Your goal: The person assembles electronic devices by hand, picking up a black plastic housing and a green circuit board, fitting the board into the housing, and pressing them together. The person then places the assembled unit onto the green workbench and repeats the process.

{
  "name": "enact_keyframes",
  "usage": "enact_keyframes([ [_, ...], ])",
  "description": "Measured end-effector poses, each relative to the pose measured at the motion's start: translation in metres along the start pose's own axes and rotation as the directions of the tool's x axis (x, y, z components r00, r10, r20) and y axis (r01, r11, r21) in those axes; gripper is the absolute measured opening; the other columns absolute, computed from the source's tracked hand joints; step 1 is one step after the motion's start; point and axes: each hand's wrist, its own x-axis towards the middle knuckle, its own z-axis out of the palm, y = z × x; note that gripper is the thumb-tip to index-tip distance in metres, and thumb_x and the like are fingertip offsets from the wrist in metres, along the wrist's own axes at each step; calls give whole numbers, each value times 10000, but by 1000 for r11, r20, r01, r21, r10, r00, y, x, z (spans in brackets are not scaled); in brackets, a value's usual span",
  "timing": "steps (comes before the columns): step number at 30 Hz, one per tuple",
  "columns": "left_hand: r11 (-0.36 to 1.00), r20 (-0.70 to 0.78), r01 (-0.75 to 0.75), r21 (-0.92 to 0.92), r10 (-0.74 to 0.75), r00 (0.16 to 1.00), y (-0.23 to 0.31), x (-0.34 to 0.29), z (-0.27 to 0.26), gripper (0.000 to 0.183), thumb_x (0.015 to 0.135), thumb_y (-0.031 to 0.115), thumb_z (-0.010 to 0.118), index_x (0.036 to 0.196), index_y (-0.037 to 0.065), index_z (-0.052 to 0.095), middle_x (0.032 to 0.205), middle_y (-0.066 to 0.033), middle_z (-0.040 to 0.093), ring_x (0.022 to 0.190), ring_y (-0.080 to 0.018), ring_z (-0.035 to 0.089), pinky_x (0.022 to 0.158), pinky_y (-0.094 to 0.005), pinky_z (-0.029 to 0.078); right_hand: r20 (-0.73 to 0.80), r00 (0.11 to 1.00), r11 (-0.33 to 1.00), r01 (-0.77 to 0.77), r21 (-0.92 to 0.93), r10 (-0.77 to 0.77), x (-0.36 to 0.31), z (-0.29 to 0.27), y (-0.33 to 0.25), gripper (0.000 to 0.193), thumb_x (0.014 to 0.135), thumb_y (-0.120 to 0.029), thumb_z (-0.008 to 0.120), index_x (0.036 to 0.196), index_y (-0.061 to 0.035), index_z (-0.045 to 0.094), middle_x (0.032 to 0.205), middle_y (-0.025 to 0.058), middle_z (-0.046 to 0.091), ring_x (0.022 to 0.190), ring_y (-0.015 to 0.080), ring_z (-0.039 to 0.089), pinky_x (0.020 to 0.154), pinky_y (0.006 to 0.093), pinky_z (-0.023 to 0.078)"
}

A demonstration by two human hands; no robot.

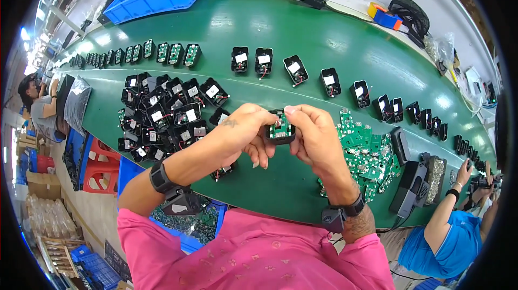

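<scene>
Casing between left hand, right hand

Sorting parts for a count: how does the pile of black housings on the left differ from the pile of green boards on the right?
The black housings are boxy shells, heaped with white labels and red wires showing; the green boards are flat, bare circuit boards lying overlapped. The housings sit beside the left hand, the boards beside the right hand. Both piles rest on the green belt.

Bare green belt lies open at 12 o'clock, short of a row of black housings. A heap of housings crowds 9 o'clock; green circuit boards block 3 o'clock.
</scene>
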Motion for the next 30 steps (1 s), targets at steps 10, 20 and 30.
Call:
enact_keyframes([
  [10,968,-74,-184,169,199,977,-2,8,-1,276,998,189,438,1055,-46,572,716,-151,656,505,-238,660,430,-292,518,60,996,997,72,-38,-69,10,-4,6,333,982,-197,586,1240,14,575,805,58,647,608,78,588,465,225,442],
  [20,470,4,-529,707,745,667,-12,7,8,338,1002,99,508,1325,14,459,737,-213,655,571,-328,659,530,-415,498,199,951,950,269,-162,-235,1,-12,8,706,892,12,636,1525,-59,333,997,87,660,778,124,637,679,281,526],
  [30,263,-135,-101,960,743,656,27,70,-178,252,936,115,603,1176,45,631,929,-246,667,654,-383,641,638,-432,531,-25,953,839,252,-482,-301,-44,-49,52,386,888,-35,669,1267,14,613,952,96,693,806,136,662,737,278,528],
])
